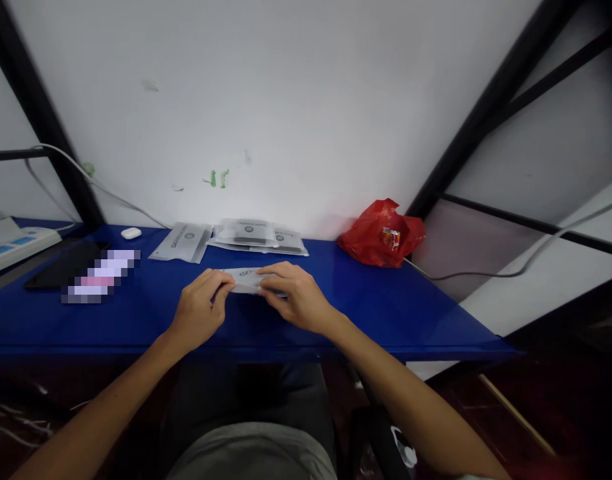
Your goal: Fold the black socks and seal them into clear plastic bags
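Both my hands meet over the middle of a blue table point(386, 307). Between them lies a small grey-white printed packet point(243, 279). My left hand point(201, 310) pinches the packet's left end with thumb and fingers. My right hand point(296, 297) covers and grips its right end, fingers curled over it. The packet rests flat on or just above the table top. Much of it is hidden under my right fingers.
Several similar packets point(249, 235) and one more point(182, 242) lie against the wall. A white earbud case point(131, 233) and a dark tablet point(69, 263) lie at the left, a power strip point(16, 243) beyond. A red plastic bag point(381, 235) sits at the right.
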`<state>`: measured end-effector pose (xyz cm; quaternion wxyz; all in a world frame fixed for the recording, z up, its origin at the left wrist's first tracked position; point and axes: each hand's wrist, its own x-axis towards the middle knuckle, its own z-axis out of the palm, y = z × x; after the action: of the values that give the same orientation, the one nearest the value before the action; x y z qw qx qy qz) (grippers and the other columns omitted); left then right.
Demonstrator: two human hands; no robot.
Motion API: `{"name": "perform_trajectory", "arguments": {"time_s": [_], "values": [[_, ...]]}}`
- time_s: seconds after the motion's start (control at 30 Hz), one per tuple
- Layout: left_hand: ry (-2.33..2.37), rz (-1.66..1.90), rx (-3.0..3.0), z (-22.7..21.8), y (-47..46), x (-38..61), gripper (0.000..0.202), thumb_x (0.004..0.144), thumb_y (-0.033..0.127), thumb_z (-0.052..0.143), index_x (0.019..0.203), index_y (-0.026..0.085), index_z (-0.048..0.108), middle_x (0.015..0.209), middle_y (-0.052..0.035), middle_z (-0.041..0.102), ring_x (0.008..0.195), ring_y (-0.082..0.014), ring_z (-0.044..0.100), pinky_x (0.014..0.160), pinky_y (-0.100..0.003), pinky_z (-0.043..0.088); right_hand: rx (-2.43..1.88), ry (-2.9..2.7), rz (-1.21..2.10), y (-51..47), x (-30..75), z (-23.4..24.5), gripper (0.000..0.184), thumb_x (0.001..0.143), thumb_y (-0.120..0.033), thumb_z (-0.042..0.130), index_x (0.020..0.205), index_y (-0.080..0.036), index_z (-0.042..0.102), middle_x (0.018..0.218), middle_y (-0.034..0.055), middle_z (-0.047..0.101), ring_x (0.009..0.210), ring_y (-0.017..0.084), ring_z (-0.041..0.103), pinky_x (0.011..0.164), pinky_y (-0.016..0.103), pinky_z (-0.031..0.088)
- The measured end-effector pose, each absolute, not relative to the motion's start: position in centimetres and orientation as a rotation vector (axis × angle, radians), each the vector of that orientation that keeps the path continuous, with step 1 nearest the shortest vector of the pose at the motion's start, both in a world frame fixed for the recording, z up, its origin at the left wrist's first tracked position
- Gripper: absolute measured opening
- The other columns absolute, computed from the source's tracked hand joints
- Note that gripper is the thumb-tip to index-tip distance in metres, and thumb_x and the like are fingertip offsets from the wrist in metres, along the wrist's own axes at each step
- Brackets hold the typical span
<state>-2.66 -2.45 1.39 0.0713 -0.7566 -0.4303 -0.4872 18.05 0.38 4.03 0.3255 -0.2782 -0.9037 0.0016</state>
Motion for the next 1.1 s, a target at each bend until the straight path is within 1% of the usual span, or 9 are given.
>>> {"name": "perform_trajectory", "arguments": {"time_s": [0.2, 0.33, 0.4, 0.5, 0.57, 0.63, 0.77, 0.9, 1.1], "values": [[-1.477, -1.599, -2.179, 1.1, -2.2, -4.0, 0.015, 0.087, 0.024, 0.045, 0.076, 0.02, 0.055, 0.071, 0.0021, 0.061, 0.066, -0.0116, 0.057, 0.064, -0.022, 0.046, -0.793, -2.377, -0.157, 0.5, 19.4, 4.3, 0.016, 0.088, -0.021, 0.051, 0.089, -0.021, 0.067, 0.112, 0.0047, 0.066, 0.1, 0.02, 0.058, 0.084, 0.038, 0.046], [-1.569, -1.546, -2.251, 1.0, -2.2, -4.3, 0.016, 0.089, 0.027, 0.044, 0.081, 0.019, 0.056, 0.073, 0.002, 0.061, 0.068, -0.0116, 0.058, 0.062, -0.021, 0.046, -0.827, -2.395, -0.222, 0.2, 19.5, 4.4, 0.014, 0.085, -0.018, 0.053, 0.086, -0.02, 0.067, 0.113, 0.0051, 0.065, 0.101, 0.021, 0.058, 0.085, 0.039, 0.045], [-1.506, -1.469, -2.316, 1.1, -2.3, -4.2, 0.016, 0.091, 0.028, 0.045, 0.089, 0.02, 0.058, 0.079, 0.0008, 0.063, 0.072, -0.0121, 0.06, 0.067, -0.022, 0.047, -0.847, -2.4, -0.231, -0.1, 19.3, 4.5, 0.013, 0.084, -0.017, 0.054, 0.085, -0.02, 0.067, 0.116, 0.0057, 0.064, 0.102, 0.021, 0.057, 0.085, 0.039, 0.045], [-1.285, -1.292, -2.433, 1.3, -2.5, -4.0, 0.018, 0.092, 0.029, 0.046, 0.1, 0.02, 0.06, 0.086, -0.0008, 0.066, 0.078, -0.0134, 0.061, 0.076, -0.026, 0.047, -0.88, -2.39, -0.241, -0.6, 19.0, 4.6, 0.013, 0.084, -0.018, 0.055, 0.086, -0.02, 0.067, 0.12, 0.0062, 0.062, 0.103, 0.022, 0.058, 0.084, 0.039, 0.046], [-1.164, -1.174, -2.477, 1.4, -2.4, -3.9, 0.018, 0.093, 0.027, 0.045, 0.098, 0.019, 0.061, 0.083, -0.0007, 0.067, 0.076, -0.0135, 0.061, 0.074, -0.026, 0.048, -0.909, -2.386, -0.241, -1.0, 18.9, 4.6, 0.012, 0.084, -0.019, 0.055, 0.086, -0.02, 0.067, 0.122, 0.007, 0.061, 0.104, 0.023, 0.058, 0.083, 0.04, 0.047], [-1.104, -1.122, -2.473, 1.5, -2.3, -3.6, 0.019, 0.093, 0.024, 0.043, 0.092, 0.019, 0.062, 0.079, -0.0003, 0.067, 0.073, -0.013, 0.061, 0.069, -0.025, 0.047, -0.929, -2.392, -0.235, -1.2, 18.7, 4.6, 0.013, 0.084, -0.019, 0.055, 0.088, -0.02, 0.067, 0.123, 0.0081, 0.061, 0.103, 0.024, 0.059, 0.083, 0.041, 0.047], [-1.039, -1.195, -2.441, 1.6, -2.1, -3.0, 0.02, 0.093, 0.017, 0.043, 0.089, 0.017, 0.062, 0.079, -0.0004, 0.068, 0.071, -0.0119, 0.061, 0.068, -0.023, 0.047, -0.851, -2.425, -0.215, -1.1, 18.3, 4.5, 0.017, 0.085, -0.016, 0.052, 0.093, -0.02, 0.067, 0.123, 0.0074, 0.061, 0.104, 0.022, 0.059, 0.085, 0.04, 0.047], [-1.0, -1.244, -2.403, 1.8, -2.0, -2.7, 0.02, 0.092, 0.017, 0.044, 0.086, 0.017, 0.063, 0.077, 0.0002, 0.069, 0.069, -0.0115, 0.061, 0.067, -0.023, 0.047, -0.812, -2.41, -0.241, -0.7, 18.5, 4.4, 0.015, 0.086, -0.018, 0.052, 0.088, -0.02, 0.067, 0.119, 0.0064, 0.063, 0.101, 0.021, 0.059, 0.083, 0.038, 0.047], [-1.046, -1.156, -2.368, 1.2, -1.2, -3.9, 0.022, 0.089, 0.015, 0.044, 0.082, 0.02, 0.064, 0.078, 0.0004, 0.069, 0.072, -0.0129, 0.061, 0.068, -0.025, 0.046, -0.856, -2.396, -0.324, -0.4, 20.3, 4.0, 0.013, 0.085, -0.017, 0.054, 0.086, -0.02, 0.067, 0.115, 0.0051, 0.065, 0.1, 0.021, 0.058, 0.081, 0.037, 0.046]]}}
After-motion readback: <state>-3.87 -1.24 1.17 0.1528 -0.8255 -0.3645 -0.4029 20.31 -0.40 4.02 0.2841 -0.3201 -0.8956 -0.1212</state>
